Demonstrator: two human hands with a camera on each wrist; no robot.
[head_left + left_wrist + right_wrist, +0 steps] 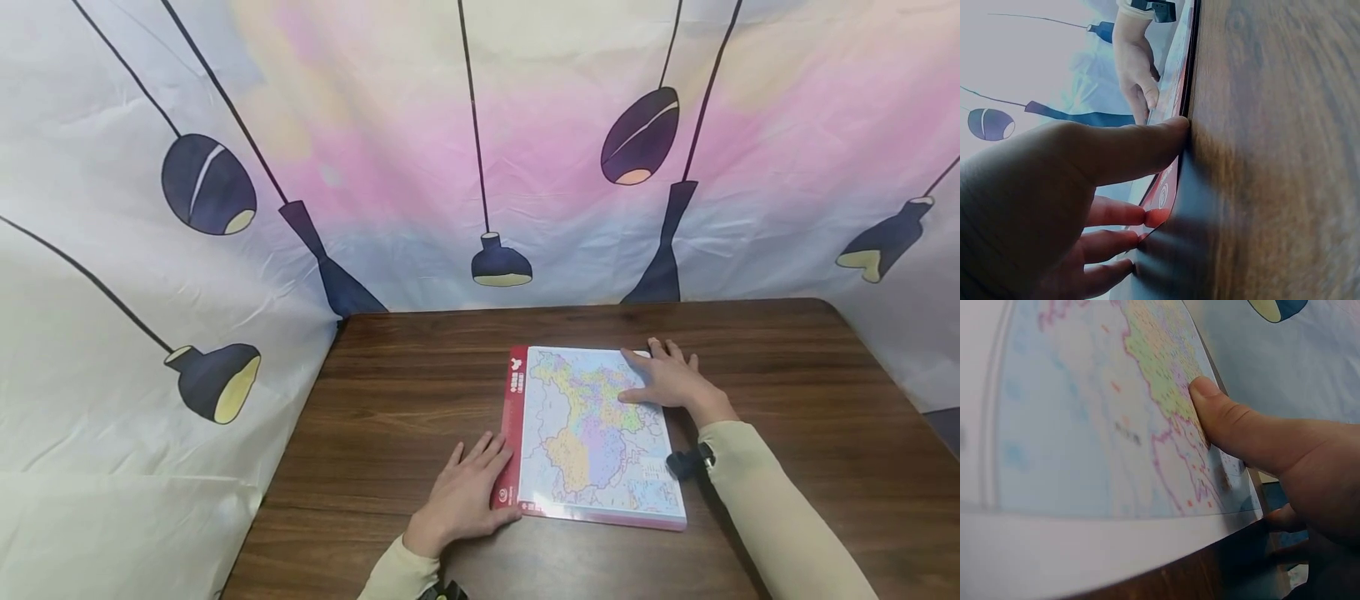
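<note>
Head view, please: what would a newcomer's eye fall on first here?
A colourful map with a red left border lies flat mid-table. The left hand rests open against its red edge, the right hand lies on its far right part. Behind hangs a backdrop printed with dark lamps.

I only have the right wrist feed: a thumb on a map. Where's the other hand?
Observer: The left hand lies flat on the table with its fingers against the red left border of the map board.
Operator: Is it gripping the board?
Observer: No; in the left wrist view the thumb is straight and just touches the board's edge.
Operator: And the rest of my right hand?
Observer: The right hand rests flat over the board's far right corner, fingers spread, thumb on the map.
Operator: Is the board lifted?
Observer: The head view shows it lying flat on the wooden table.
</note>
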